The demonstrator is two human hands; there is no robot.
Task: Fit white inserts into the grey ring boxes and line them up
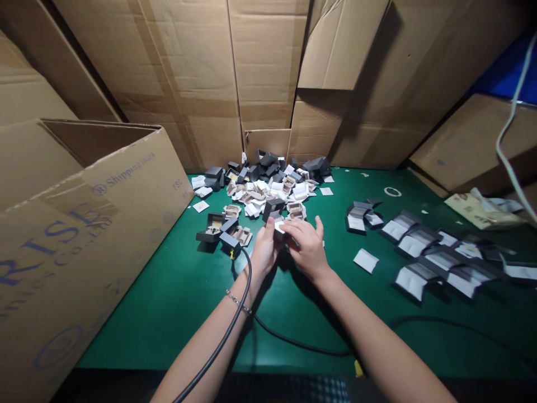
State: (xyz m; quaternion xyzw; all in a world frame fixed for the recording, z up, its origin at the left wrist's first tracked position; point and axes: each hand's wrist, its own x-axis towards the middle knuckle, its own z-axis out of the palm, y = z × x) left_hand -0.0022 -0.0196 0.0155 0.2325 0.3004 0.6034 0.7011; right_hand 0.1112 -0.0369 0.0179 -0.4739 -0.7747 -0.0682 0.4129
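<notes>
My left hand (pixel 265 246) grips a small black hinged box (pixel 274 208) with a white lining, its lid standing up. My right hand (pixel 305 246) is at the box's right side, fingers bent over the white insert (pixel 279 225); whether they pinch it or only press on it, I cannot tell. Just beyond both hands lies a pile of white folded inserts (pixel 255 196), with more black boxes (pixel 268 162) heaped behind it. Left of my left hand, two open black boxes (pixel 212 226) rest on the table beside loose inserts (pixel 242 234).
A large cardboard carton (pixel 92 246) stands at the left. On the right, several open black boxes with white linings (pixel 419 243) lie in rows on the green table (pixel 168 319). A black cable (pixel 235 330) crosses my left forearm. Cardboard sheets (pixel 193 73) wall the back.
</notes>
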